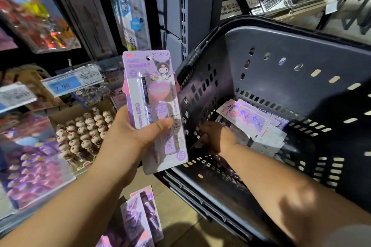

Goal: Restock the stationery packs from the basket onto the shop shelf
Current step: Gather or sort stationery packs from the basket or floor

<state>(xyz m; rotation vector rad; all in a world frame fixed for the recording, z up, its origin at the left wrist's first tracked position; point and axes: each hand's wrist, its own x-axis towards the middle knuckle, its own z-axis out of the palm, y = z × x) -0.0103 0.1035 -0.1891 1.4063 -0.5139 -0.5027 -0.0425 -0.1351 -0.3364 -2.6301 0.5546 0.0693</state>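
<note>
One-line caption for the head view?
Left hand holds a purple pen pack; right hand reaches into the basket, among more packs.

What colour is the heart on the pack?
Pink heart, on the purple pack; the head view shows it.

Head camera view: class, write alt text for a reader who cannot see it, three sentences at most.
A person's left hand holds a purple Kuromi stationery pack upright before a shop shelf, while the right hand reaches into a dark plastic basket toward more packs lying at its bottom. A price tag reading 7.90 hangs on the shelf at left.
</note>
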